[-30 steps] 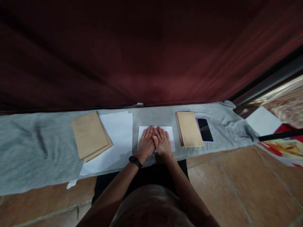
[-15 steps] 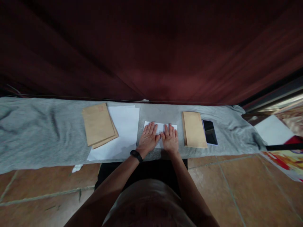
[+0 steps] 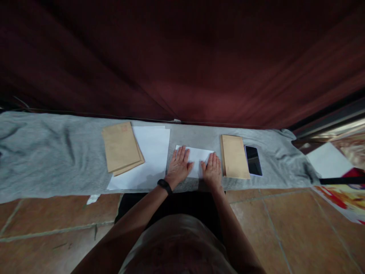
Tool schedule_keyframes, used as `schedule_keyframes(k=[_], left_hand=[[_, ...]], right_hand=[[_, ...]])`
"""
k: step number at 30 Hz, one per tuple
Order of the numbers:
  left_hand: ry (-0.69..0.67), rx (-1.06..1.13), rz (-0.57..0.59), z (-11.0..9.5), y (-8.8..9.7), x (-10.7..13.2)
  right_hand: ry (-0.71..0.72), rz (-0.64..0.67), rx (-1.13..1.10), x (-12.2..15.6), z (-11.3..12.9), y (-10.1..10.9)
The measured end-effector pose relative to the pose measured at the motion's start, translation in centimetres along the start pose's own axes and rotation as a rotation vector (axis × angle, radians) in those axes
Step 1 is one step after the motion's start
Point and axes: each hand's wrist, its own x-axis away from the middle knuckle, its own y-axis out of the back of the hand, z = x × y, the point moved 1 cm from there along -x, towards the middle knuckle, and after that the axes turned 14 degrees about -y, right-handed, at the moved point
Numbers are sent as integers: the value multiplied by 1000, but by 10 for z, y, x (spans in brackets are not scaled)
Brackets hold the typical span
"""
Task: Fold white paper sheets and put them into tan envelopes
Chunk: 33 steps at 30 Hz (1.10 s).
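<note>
A small folded white paper (image 3: 197,156) lies on the grey cloth (image 3: 51,152) straight in front of me. My left hand (image 3: 179,166) lies flat on the paper's left part, fingers stretched out; a black band sits on that wrist. My right hand (image 3: 212,170) lies flat on the paper's right edge, fingers out too. A strip of paper shows between the two hands. Neither hand grips anything.
Left of the hands lie larger white sheets (image 3: 148,156) with brown envelopes (image 3: 121,147) stacked on them. On the right sit another brown envelope stack (image 3: 235,156) and a dark phone (image 3: 253,160). A dark red curtain (image 3: 182,64) hangs behind; tiled floor (image 3: 285,228) lies in front.
My hands started side by side in the middle of the paper and slid apart, the right one moving out to the paper's right edge. The view also shifted slightly.
</note>
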Motion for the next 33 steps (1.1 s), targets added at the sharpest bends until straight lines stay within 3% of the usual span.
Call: schedule_keyframes(k=[4,9,12,33], left_hand=[[5,4,7,-1,2,-1],[-21,3,21,1,3,0],[-21,-1,29,2,3,0],[107,52,-128,7,-6,10]], right_hand=[[-56,39,-27,2,12,3],[53,200,-121,11,45,2],[82,252,-103,15,52,1],[72,-2,30,12,6,4]])
